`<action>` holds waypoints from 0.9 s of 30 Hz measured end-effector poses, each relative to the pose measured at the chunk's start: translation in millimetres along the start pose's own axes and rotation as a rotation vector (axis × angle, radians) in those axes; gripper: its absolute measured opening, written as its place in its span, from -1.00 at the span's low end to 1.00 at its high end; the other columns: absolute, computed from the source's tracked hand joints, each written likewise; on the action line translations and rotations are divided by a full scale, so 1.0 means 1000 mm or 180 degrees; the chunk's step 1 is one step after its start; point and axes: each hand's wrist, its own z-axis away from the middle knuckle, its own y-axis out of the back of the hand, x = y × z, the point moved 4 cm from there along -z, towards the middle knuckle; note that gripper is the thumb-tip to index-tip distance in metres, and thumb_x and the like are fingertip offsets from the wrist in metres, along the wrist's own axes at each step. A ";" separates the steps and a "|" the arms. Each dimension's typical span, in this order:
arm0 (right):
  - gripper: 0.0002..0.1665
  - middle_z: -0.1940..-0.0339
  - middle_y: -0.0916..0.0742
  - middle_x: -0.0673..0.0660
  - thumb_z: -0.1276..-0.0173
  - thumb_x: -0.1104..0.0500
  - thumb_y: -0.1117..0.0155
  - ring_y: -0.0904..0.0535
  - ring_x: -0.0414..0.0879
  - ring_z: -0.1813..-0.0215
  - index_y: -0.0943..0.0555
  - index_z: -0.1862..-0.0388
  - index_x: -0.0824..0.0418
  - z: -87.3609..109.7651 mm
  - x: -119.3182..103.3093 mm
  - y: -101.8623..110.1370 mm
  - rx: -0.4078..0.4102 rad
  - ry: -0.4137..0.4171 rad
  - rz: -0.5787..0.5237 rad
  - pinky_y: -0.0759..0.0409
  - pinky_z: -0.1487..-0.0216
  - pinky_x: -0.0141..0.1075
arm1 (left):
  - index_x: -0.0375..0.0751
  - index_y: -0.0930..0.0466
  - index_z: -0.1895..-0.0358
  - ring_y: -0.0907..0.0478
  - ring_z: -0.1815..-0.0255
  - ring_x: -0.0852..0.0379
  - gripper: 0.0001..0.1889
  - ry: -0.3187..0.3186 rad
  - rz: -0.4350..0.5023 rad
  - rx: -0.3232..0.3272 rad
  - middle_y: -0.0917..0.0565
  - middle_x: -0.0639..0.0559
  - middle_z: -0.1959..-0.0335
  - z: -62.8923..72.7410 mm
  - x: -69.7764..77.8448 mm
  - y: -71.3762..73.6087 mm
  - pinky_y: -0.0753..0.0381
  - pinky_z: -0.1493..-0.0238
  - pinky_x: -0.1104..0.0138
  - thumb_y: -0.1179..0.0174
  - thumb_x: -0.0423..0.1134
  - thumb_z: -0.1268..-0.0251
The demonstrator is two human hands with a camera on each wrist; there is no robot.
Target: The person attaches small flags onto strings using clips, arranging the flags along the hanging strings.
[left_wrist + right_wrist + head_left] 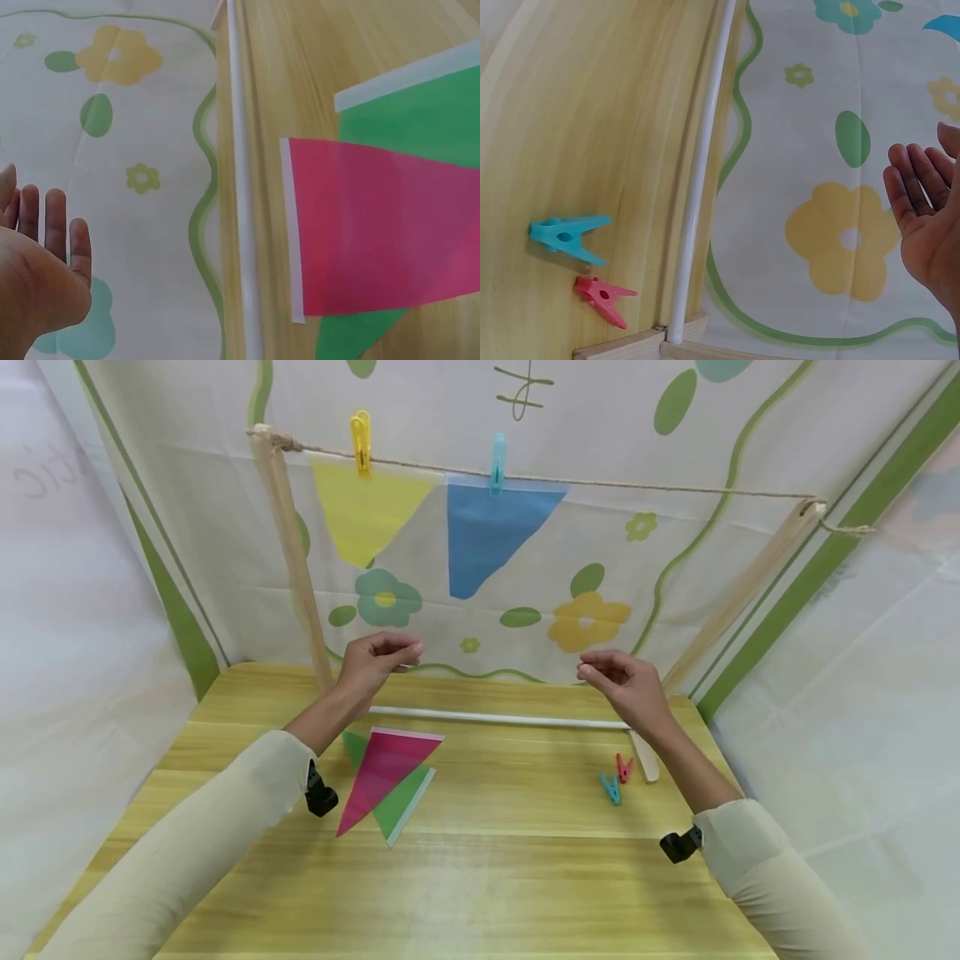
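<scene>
My left hand hovers above the back of the table, fingers loosely bent, holding nothing. Opposite it, my right hand is raised with relaxed fingers and nothing in them. A twine line carries a yellow flag under a yellow clothespin and a blue flag under a light blue clothespin. Below my left hand, a pink flag lies across a green flag. Near my right wrist, a teal clothespin and a red clothespin lie on the wood.
Wooden posts stand at left and right, holding the twine ends. A white rod runs low between them, and a wooden foot sticks forward at right. Printed cloth walls enclose the wooden table.
</scene>
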 end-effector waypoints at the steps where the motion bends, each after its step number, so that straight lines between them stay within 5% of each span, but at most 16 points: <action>1: -0.63 -0.04 -0.90 0.21 -0.72 0.02 -0.42 -0.80 -0.38 0.05 -0.80 -0.28 0.22 0.001 0.002 0.000 -0.0006 -0.0035 0.0003 -0.73 0.00 -0.54 | -0.34 -0.74 -0.34 -0.83 0.05 0.26 -0.53 0.0021 -0.0009 -0.0006 -0.83 0.30 0.13 0.000 -0.002 0.001 -0.82 -0.08 0.43 -0.48 -0.08 -0.60; 27: -0.61 -0.07 -0.89 0.32 -0.74 0.02 -0.40 -0.79 -0.40 0.06 -0.80 -0.29 0.26 0.036 0.053 0.001 -0.0148 -0.0295 0.0152 -0.78 -0.02 -0.48 | -0.32 -0.75 -0.34 -0.81 0.01 0.19 -0.53 0.0280 -0.0332 -0.0113 -0.82 0.30 0.11 0.005 -0.040 0.012 -0.81 -0.17 0.34 -0.47 -0.05 -0.62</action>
